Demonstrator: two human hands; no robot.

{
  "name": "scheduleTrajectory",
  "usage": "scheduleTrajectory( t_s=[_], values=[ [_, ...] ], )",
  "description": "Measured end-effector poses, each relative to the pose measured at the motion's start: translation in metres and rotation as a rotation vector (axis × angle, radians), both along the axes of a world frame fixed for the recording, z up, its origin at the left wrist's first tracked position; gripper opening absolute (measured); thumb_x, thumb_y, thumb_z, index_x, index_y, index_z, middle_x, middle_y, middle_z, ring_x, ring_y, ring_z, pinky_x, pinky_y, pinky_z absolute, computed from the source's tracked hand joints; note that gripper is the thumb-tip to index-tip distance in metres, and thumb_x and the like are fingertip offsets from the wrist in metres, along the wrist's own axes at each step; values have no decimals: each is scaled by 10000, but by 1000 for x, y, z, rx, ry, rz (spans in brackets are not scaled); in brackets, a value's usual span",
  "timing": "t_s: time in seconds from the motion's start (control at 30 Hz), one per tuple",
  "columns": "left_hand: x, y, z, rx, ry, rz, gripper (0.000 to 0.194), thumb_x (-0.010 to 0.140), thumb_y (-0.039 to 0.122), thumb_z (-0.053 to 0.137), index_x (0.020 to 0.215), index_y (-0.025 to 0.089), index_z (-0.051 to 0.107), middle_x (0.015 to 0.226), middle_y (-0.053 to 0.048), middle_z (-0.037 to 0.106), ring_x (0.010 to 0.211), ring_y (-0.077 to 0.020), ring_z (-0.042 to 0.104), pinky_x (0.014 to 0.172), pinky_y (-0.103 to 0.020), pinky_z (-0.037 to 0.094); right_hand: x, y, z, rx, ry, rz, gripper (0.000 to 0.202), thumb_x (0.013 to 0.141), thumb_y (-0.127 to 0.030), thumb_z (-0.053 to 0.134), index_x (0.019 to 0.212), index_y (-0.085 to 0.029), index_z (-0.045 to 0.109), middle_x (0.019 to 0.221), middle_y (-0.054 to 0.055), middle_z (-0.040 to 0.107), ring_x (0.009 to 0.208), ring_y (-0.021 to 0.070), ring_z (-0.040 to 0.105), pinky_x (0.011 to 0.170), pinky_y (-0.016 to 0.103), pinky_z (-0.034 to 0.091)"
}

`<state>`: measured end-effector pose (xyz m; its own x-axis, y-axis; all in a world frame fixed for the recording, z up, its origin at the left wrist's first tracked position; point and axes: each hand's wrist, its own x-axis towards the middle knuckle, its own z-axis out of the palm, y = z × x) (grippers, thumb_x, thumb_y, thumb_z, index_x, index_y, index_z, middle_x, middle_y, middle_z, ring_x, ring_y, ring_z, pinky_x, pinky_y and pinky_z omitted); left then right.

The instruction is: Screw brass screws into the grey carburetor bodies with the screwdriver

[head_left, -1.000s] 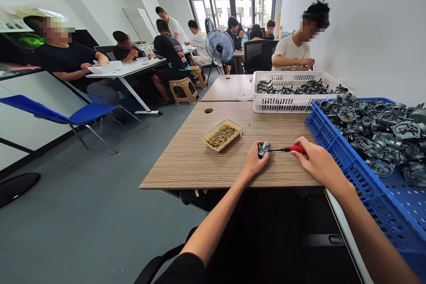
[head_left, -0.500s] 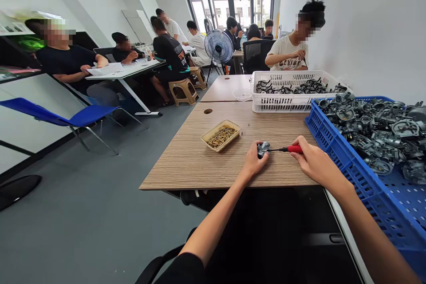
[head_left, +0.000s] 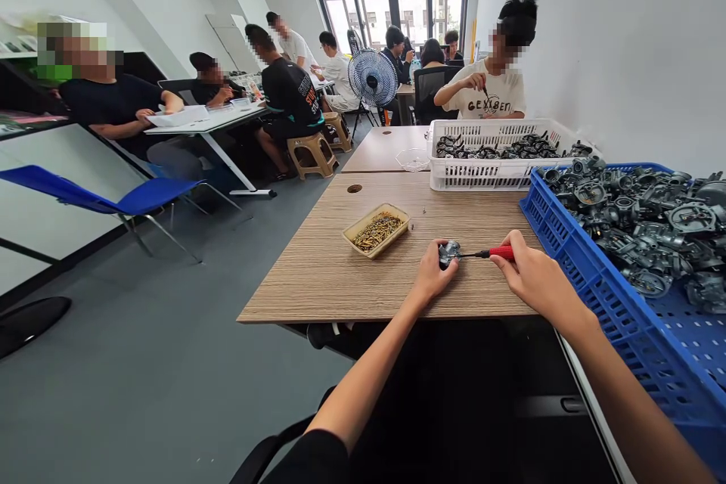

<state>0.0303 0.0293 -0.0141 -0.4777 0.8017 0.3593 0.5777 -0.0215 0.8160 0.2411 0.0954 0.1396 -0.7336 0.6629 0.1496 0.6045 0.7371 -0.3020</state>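
Note:
My left hand [head_left: 435, 272] is closed around a small grey metal carburetor [head_left: 451, 251], low over the wood-grain table [head_left: 318, 280]. In my right hand [head_left: 530, 272] is a screwdriver [head_left: 500, 252] with a red handle, gripped between thumb and fingers. Its dark shaft points left and its tip meets the carburetor; the exact contact spot is too small to make out. Left of my hands stands a cream plastic tray [head_left: 352, 243] of small brass-coloured parts [head_left: 379, 231]. A couple of tiny loose pieces lie just right of that tray.
A blue crate [head_left: 590, 261] heaped with metal carburetors [head_left: 640, 219] stands at my right, close to my right forearm. Behind the table's middle is a white basket [head_left: 470, 180] with more dark metal parts. Across from me a person [head_left: 493, 91] holds a thin tool. A fan [head_left: 373, 79] stands farther back.
My right hand has shifted very slightly while the screwdriver stays against the carburetor. The person across has raised a hand with the tool and moved a little left.

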Motion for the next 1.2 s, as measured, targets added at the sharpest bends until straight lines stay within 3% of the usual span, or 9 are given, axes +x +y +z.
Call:
scheduleTrajectory(
  t_s=[0.1, 0.3, 0.5, 0.7, 0.9, 1.07, 1.2],
  values=[
    [0, 0, 0, -13, -6, 0, 372, 871, 285, 626, 1213, 211, 502, 1152, -77, 663, 1046, -224, 640, 959, -379, 494, -1, 0, 1, 39, -85, -85, 269, 1036, -506, 419, 1030, -240, 455, 776, 68, 718, 730, 298, 719, 569, 305, 362],
    [0, 0, 0, 0, 1, 0, 365, 871, 286, 624, 1208, 210, 509, 1140, -76, 663, 1025, -225, 635, 938, -377, 494, 6, 4, 1, -102, 81, 116, 161, 1030, -375, 455, 1141, -265, 421, 1057, 61, 750, 926, 247, 735, 675, 288, 442],
    [0, 1, -2, -8, -4, 1, 373, 875, 284, 637, 1220, 217, 511, 1159, -74, 665, 1062, -228, 638, 961, -383, 490, 0, 0, 2, 52, -110, -83, 243, 1035, -479, 439, 1038, -237, 459, 782, 60, 715, 731, 289, 715, 578, 302, 355],
    [0, 1, -3, 2, -1, -2, 369, 878, 297, 643, 1212, 212, 513, 1145, -74, 668, 1036, -224, 636, 940, -375, 493, 4, 1, 2, -72, 70, 128, 162, 1037, -368, 439, 1158, -261, 427, 1051, 62, 750, 912, 250, 736, 681, 295, 443],
    [1, 1, -2, 9, 0, 6, 366, 880, 301, 640, 1212, 212, 512, 1122, -68, 666, 998, -215, 636, 919, -368, 499, 1, -2, 3, 65, -110, -52, 233, 1039, -468, 424, 1054, -238, 455, 813, 69, 722, 758, 312, 728, 590, 322, 384],
    [0, 1, -2, 3, -5, 6, 371, 875, 289, 641, 1215, 213, 513, 1166, -78, 664, 1061, -227, 637, 964, -387, 493, 5, -2, 5, -61, 5, 106, 148, 1051, -377, 413, 1140, -260, 412, 1050, 68, 754, 913, 279, 748, 665, 308, 445],
    [0, 1, -1, 11, -3, 1, 368, 876, 294, 636, 1213, 212, 512, 1159, -79, 664, 1061, -227, 640, 962, -386, 498, 2, -5, 6, 6, -79, 14, 149, 1053, -380, 407, 1102, -241, 426, 983, 96, 758, 886, 309, 747, 637, 319, 429]
  ],
)
